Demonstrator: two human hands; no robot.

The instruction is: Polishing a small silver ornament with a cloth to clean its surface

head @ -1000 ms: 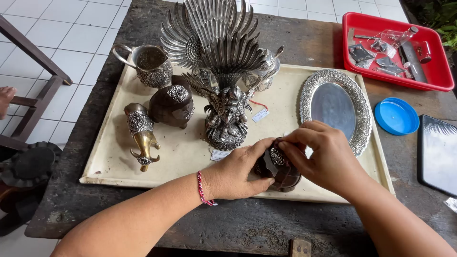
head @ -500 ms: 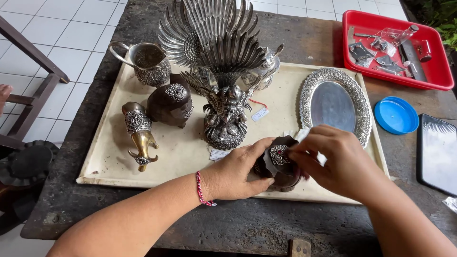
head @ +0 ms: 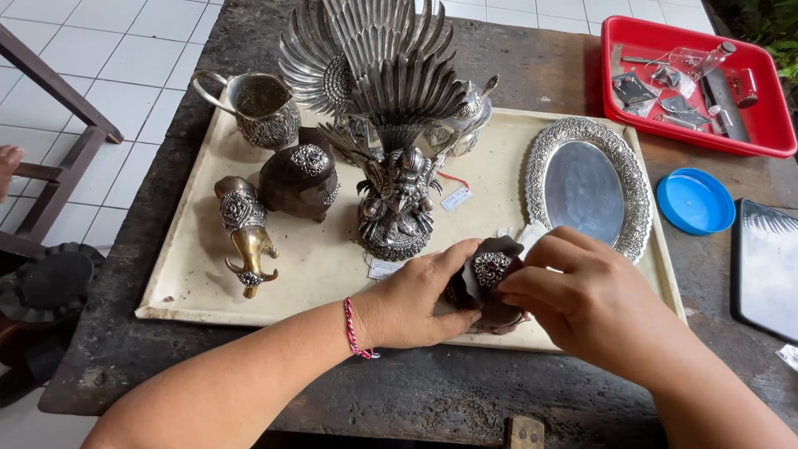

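since the earlier frames the right hand (head: 582,295) has slid a little lower and toward 4 o'clock, so more of the dark shell ornament (head: 486,283) with its silver filigree cap shows between the two hands; the left hand (head: 416,303) has barely shifted.

the ornament sits at the 6 o'clock edge of the cream tray (head: 191,283), which lies on the dark weathered desk (head: 416,391). the left hand's grip is wrapped around the ornament's 9 o'clock side, thumb lying over the top, grasping it. the right hand's grip is pinched at the ornament's 3 o'clock side, fingertips (head: 509,284) touching the silver cap, with a bit of white paper just beyond them at 12 o'clock. a red and white thread bracelet (head: 352,329) circles the left wrist.

at 12 o'clock from the hands stands a silver winged figure (head: 391,125). at 10 o'clock lie a dark shell box (head: 301,181), a brass and silver elephant (head: 243,233) and a silver jug (head: 259,108). at 1 o'clock an oval silver dish (head: 588,187) rests on the tray. off the tray, at 2 o'clock, are a blue lid (head: 695,201) and a red tray (head: 773,125) of small tools.
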